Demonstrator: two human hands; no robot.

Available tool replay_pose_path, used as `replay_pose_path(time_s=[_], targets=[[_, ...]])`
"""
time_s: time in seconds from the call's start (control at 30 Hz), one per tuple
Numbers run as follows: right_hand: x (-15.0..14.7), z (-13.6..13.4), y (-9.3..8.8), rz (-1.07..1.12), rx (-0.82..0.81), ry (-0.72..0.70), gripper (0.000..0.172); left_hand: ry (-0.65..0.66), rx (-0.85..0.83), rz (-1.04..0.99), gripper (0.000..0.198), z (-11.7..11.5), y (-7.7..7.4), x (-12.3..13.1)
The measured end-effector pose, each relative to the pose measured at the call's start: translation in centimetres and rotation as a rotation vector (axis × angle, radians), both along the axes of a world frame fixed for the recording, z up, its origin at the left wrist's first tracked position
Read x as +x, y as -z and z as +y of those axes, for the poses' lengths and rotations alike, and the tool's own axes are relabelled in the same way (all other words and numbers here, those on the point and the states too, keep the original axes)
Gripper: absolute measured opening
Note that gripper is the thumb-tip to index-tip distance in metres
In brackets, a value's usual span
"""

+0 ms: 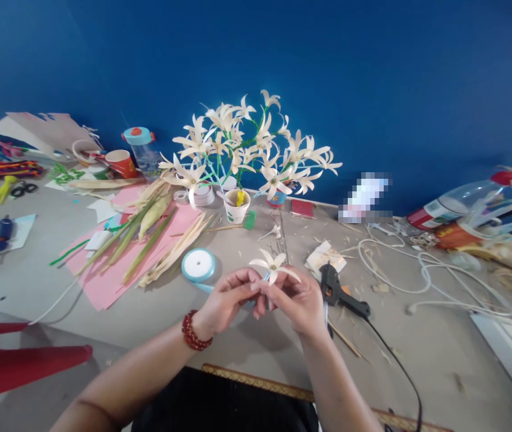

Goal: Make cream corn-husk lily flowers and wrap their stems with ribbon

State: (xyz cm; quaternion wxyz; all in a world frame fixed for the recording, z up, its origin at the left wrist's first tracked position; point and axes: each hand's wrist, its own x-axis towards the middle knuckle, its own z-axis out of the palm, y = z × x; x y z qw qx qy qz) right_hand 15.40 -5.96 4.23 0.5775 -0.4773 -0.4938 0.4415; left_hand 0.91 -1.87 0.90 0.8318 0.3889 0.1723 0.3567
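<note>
Just above the table my right hand point(298, 300) holds a cream-white paper-like flower point(273, 264) with pointed petals, pinching it below the bloom. My left hand point(233, 297), with a red beaded bracelet at the wrist, meets it there with closed fingertips. A light-blue ribbon point(205, 288) runs from its white-centred spool point(198, 265) under my left hand to the fingers. The flower's stem is mostly hidden by the fingers. A black hot glue gun point(343, 294) lies right of my right hand.
Finished flowers point(238, 132) stand in cups at the back. Corn husks point(148, 234) lie on pink paper point(103, 288) to the left. White cable coils point(422, 264), a plastic bottle point(458, 201) and a white box point(510, 354) are at right. The glue gun's cord point(400, 360) trails forward.
</note>
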Motion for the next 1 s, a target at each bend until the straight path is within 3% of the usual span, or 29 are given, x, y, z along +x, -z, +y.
replay_pose_path(time_s=[0.13,0.23,0.33,0.53,0.7,1.0], targets=[[0.1,0.2,0.1,-0.112,0.008,0.058,0.017,-0.314,0.263,0.178,0.012,0.2,-0.1,-0.3],[0.2,0.3,0.3,-0.227,0.007,0.052,0.016,-0.398,0.392,0.238,0.012,0.5,-0.2,-0.4],[0.2,0.3,0.4,-0.308,0.001,0.046,0.014,-0.397,0.434,0.262,0.009,0.8,-0.6,-0.5],[0.1,0.3,0.5,-0.396,-0.025,0.035,0.017,-0.354,0.338,0.259,0.010,1.1,-1.2,-0.5],[0.1,0.4,0.5,-0.450,-0.029,0.036,0.017,-0.327,0.352,0.299,0.012,1.3,-1.7,-0.8],[0.7,0.3,0.2,-0.394,0.047,0.022,0.010,-0.289,0.086,0.267,0.016,1.4,-1.4,-0.8]])
